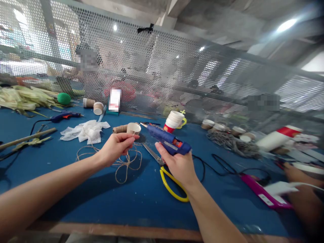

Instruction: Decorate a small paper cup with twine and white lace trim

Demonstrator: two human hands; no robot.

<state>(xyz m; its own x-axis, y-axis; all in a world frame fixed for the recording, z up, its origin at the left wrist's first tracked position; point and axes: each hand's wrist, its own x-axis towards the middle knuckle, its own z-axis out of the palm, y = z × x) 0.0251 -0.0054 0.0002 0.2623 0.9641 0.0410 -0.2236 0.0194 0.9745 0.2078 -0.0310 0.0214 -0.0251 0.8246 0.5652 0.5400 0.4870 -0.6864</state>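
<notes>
My right hand (pixel 178 165) grips a blue hot glue gun (pixel 164 136), its metal nozzle pointing up and left. Twine (pixel 126 165) lies in loose loops on the table beneath my left hand (pixel 118 148). That hand is closed in a pinch on a strand of the twine. Just beyond its fingertips is a small white paper cup (pixel 133 128); whether the fingers touch it I cannot tell. A brown twine roll (pixel 119 129) lies left of the cup. Scissors with yellow handles (pixel 172 189) lie partly under my right hand, blades towards the cup.
White gauzy fabric (pixel 87 131) and another glue gun (pixel 65 115) lie left. Stacked paper cups (pixel 173 121) stand behind my glue gun. Grey cord (pixel 233 143) and a magenta power strip (pixel 263 192) are right, near another person's hand (pixel 293 175). A perforated metal screen (pixel 162 67) borders the back.
</notes>
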